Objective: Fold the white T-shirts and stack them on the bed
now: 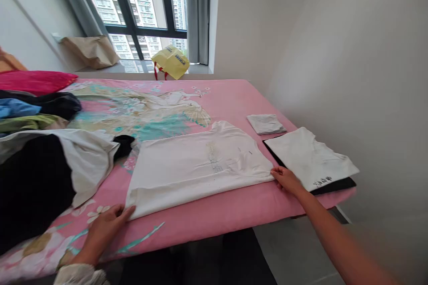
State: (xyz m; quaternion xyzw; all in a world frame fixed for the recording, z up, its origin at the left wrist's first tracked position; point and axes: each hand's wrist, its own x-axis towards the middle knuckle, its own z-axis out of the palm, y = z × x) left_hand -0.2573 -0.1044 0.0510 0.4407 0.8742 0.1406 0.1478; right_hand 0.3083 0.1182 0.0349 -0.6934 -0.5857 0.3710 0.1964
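Observation:
A white T-shirt [197,164] lies folded lengthwise on the pink bedspread [214,218]. My left hand [105,227] rests at its near left corner, fingers closed on the hem. My right hand [286,179] pinches the shirt's near right corner. Just right of that hand sits a folded white shirt [309,158] on top of a folded black garment [334,185].
A small folded white cloth [266,124] lies farther back on the right. A heap of black, white, blue and green clothes [43,151] fills the left side. A yellow bag [171,61] and a brown paper bag [91,51] sit on the windowsill. A wall runs along the right.

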